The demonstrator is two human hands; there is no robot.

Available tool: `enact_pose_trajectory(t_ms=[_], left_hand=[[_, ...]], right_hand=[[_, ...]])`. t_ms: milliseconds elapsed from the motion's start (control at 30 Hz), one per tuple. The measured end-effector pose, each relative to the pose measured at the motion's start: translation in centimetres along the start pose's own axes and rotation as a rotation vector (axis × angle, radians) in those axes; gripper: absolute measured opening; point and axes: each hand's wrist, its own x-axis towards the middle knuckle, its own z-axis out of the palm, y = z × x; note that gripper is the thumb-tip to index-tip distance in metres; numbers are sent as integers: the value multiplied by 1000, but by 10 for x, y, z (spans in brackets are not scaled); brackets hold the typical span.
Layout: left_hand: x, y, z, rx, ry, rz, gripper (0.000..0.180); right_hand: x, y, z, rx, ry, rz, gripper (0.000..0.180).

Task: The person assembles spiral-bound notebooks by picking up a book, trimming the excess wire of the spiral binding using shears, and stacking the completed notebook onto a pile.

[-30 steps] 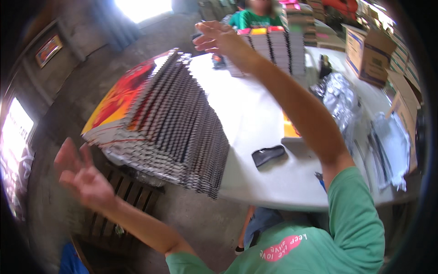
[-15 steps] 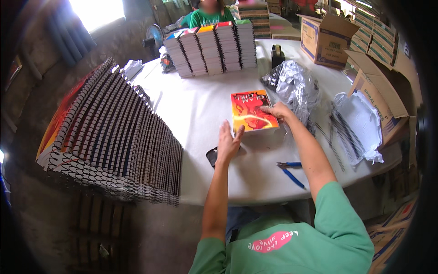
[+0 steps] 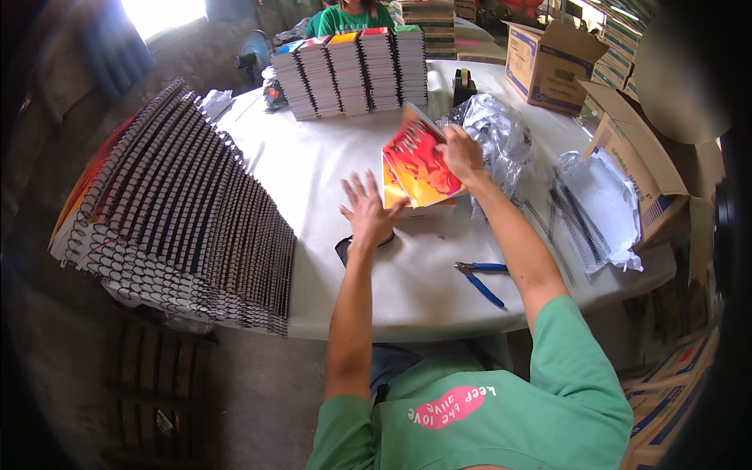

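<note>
A low stack of notebooks with red and yellow covers [image 3: 392, 176] lies on the white-covered table in front of me. My right hand [image 3: 462, 153] is closed on the right edge of the top notebook [image 3: 429, 160], which is tilted up and turned off the stack; its binding edge cannot be made out. My left hand [image 3: 366, 205] is open at the stack's near left corner, fingers spread, with nothing held. Under the left wrist a small black object [image 3: 342, 249] shows in part. Blue-handled cutting pliers [image 3: 482, 283] lie to the right of it.
A long row of spiral notebooks [image 3: 188, 227] fills the left side. Notebook stacks [image 3: 345, 74] stand at the far side before a person in green. On the right are crumpled plastic [image 3: 493, 137], loose black spiral coils [image 3: 580, 223], a tape dispenser [image 3: 464, 84] and cardboard boxes [image 3: 548, 66].
My right hand has lifted and turned the top notebook from the stack. My left hand has moved slightly left of the stack, its fingers spreading wider. The view has shifted a little.
</note>
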Motion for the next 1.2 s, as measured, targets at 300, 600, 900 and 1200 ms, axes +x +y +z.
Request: enact_pose_trajectory(t_ms=[300, 600, 900, 1200], left_hand=[[-111, 86, -80, 316, 525, 654, 63], [-134, 13, -35, 313, 482, 714, 32], [-128, 2, -43, 226, 462, 762, 33], [-161, 31, -21, 282, 506, 570, 67]], right_hand=[[-68, -116, -144, 346, -484, -654, 23], [-105, -25, -185, 751, 79, 238, 17], [-149, 170, -91, -368, -233, 277, 44], [-83, 137, -190, 239, -213, 260, 42]])
